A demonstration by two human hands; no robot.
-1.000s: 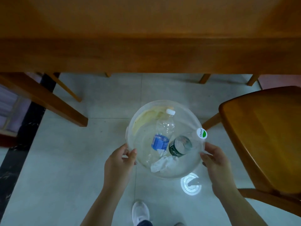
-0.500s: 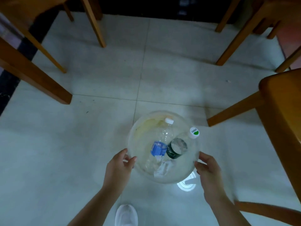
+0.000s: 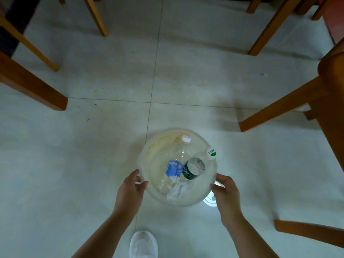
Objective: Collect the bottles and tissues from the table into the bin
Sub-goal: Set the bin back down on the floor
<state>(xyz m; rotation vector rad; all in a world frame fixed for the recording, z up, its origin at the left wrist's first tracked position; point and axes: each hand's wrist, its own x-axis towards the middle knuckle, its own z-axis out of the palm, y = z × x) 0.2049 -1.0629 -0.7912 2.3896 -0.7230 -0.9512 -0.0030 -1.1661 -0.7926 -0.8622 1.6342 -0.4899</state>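
Left hand (image 3: 130,190): gripping bin (image 3: 149,155) rim at eight o'clock.
Bin: holding blue-label bottle (image 3: 176,164), green-label bottle (image 3: 197,167), tissue (image 3: 176,189) at six (light, thin-walled, likely flexing).
Right hand (image 3: 226,194): clasping rim at four o'clock, balancing.
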